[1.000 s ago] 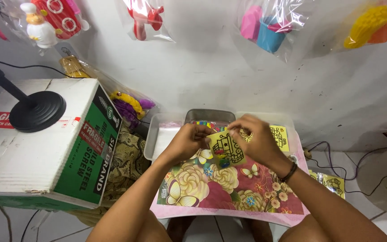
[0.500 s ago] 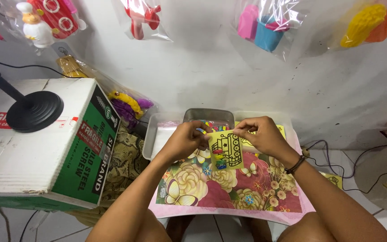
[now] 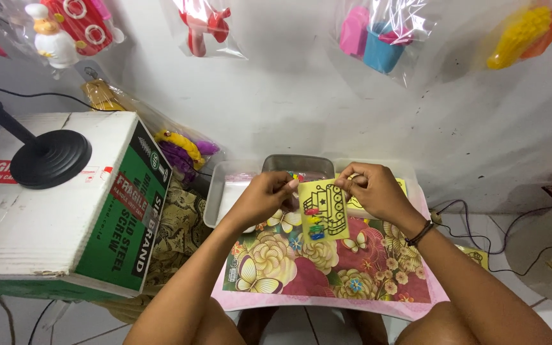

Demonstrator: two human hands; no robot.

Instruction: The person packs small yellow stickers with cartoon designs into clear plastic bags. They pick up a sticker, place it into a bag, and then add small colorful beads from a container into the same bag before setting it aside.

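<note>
A small yellow card (image 3: 324, 209) with a black line drawing, partly filled with colours, is held upright between both hands. My left hand (image 3: 264, 195) pinches its upper left corner. My right hand (image 3: 373, 189) grips its upper right edge; a dark band circles that wrist. The card hangs over a floral-printed board (image 3: 327, 271) lying across my lap. Behind the hands sits a grey metal tray (image 3: 298, 165) inside a clear plastic tray (image 3: 218, 198); what it holds is mostly hidden.
A large cardboard box (image 3: 65, 204) stands at the left with a black round lamp base (image 3: 51, 158) on top. Bagged plastic toys (image 3: 378, 35) hang on the white wall. Another yellow sheet (image 3: 404, 186) lies under my right hand. Cables (image 3: 474, 227) run at the right.
The card has been lifted and tilted from lying flat on the board to hanging upright between both hands. The hands have stayed close together above the trays.
</note>
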